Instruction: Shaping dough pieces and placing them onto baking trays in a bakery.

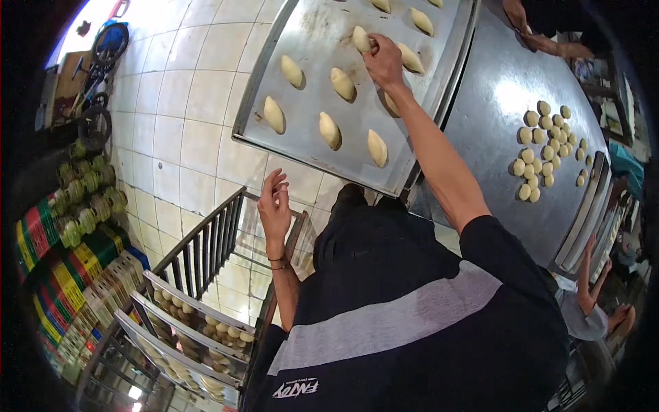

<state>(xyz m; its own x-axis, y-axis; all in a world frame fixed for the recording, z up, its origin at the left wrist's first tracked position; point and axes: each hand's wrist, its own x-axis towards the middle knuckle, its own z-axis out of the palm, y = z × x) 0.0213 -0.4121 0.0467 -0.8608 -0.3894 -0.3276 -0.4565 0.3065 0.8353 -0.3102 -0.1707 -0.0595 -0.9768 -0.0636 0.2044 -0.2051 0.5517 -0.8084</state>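
Your right hand (386, 60), nearly closed, pinches 1 spindle-shaped dough piece (360, 39) within tray (305, 113), well in from near edge. Your left hand (275, 209) half-curled, empty, off near edge. Dough likely light, soft, dentable: hold mid-sides lightly.

Your one view looks steeply down from head height, your shirt (412, 326) close below, the tray (303, 110) and tabletop (484, 137) farther off, straight edges bending toward the rim.
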